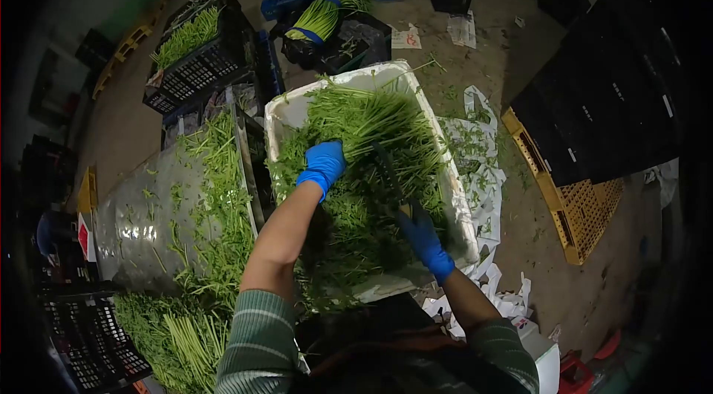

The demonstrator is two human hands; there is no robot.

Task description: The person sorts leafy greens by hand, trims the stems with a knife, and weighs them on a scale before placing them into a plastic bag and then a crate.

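My left hand, in a blue glove, is closed around a bunch of leafy green stems over a white foam box. The stems fan out from it toward the far right of the box. My right hand, also gloved in blue, grips a knife with a long dark blade. The blade points away from me, its tip close to the stems just right of my left hand. More loose greens fill the box beneath both hands; my fingertips are partly hidden.
On the left, a metal table carries scattered greens. Behind it stands a black crate of stems. Tied bunches lie beyond the box. To the right are paper scraps, a yellow pallet and a black-covered stack.
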